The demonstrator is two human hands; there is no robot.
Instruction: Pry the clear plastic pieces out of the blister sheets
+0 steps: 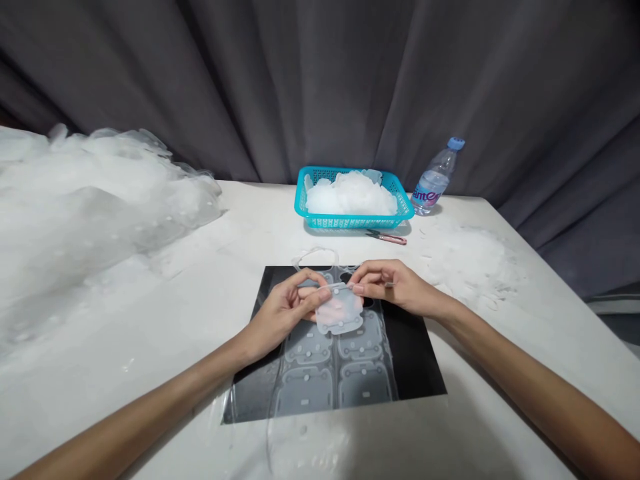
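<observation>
Between my two hands is a small translucent silicone piece, roughly square with rounded corners and raised marks. My left hand pinches its upper left edge with thumb and fingers. At its upper right corner, the thumb and fingertips of my right hand are closed on the edge. Below lies a translucent moulded sheet with several similar square shapes in two columns. It rests on a black mat and runs past the mat's front edge. My hands hide part of the sheet's upper end.
A blue basket holds a pile of translucent pieces. Pink-handled snips lie before it, and a water bottle stands beside it. A large heap of translucent sheets covers the table's left; small scraps lie right.
</observation>
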